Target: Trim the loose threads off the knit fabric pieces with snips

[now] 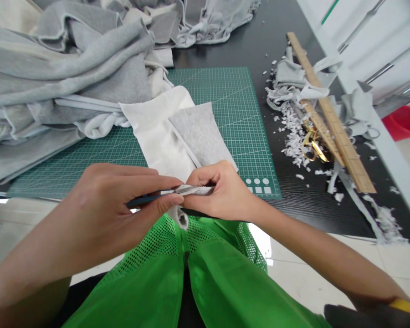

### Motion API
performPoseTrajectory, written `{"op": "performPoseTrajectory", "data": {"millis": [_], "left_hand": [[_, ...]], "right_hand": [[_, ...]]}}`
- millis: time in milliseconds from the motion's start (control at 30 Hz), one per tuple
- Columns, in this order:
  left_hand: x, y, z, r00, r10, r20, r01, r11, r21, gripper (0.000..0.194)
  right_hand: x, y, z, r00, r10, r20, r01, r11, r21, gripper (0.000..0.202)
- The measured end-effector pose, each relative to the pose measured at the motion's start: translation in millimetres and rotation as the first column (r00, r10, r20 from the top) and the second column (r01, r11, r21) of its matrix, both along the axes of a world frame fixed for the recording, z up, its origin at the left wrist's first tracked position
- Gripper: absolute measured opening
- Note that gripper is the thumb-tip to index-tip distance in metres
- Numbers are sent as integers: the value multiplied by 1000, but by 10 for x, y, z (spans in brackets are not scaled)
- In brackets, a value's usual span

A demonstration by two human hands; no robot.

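A white and grey fabric piece [164, 132] lies over the green cutting mat [232, 118], its near end running down between my hands at the table's front edge. A grey flap [205, 132] is folded over its right side. My left hand [133, 205] pinches a slim metal tool with a dark blue handle [145, 199] between thumb and fingers. My right hand [222, 191] is curled closed around the fabric's near edge, at the tool's tip. A rolled end of cloth [180, 218] hangs just below the fingers.
Grey fabric [99, 68] is heaped at the left and back. On the right lie wooden rulers [331, 118], gold scissors [314, 146] and white scraps [294, 132]. A red object [403, 123] stands beyond the table's right edge.
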State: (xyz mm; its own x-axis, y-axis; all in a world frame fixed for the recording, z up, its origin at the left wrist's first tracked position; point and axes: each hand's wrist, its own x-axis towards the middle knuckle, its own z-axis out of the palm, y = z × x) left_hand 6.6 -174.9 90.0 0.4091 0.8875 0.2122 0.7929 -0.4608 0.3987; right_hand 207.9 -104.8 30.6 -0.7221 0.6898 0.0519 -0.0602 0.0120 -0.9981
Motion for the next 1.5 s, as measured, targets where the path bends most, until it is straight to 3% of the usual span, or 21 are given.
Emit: {"op": "performPoseTrajectory", "data": {"millis": [167,700,867,1200,1500], "left_hand": [[-12,-7,-13,998,51,40,-50,998,-31,17],[7,22,-23,1000,-30,-7,30,999,23,17],[52,-3,-27,998,56,28,-56,998,12,22],[120,-33,-41,995,92,42,-94,994,56,16],[107,-28,-56,999,47,25,-49,996,73,14]], "right_hand": [[-2,7,11,1000,-5,6,5,1000,6,21],[-7,3,4,1000,7,-5,-8,1000,-31,20],[-6,14,-14,999,-18,-48,17,1000,-14,22],[-9,9,-38,999,-31,-15,31,1000,1,30],[-8,11,-37,999,-43,7,43,999,25,31]]}}
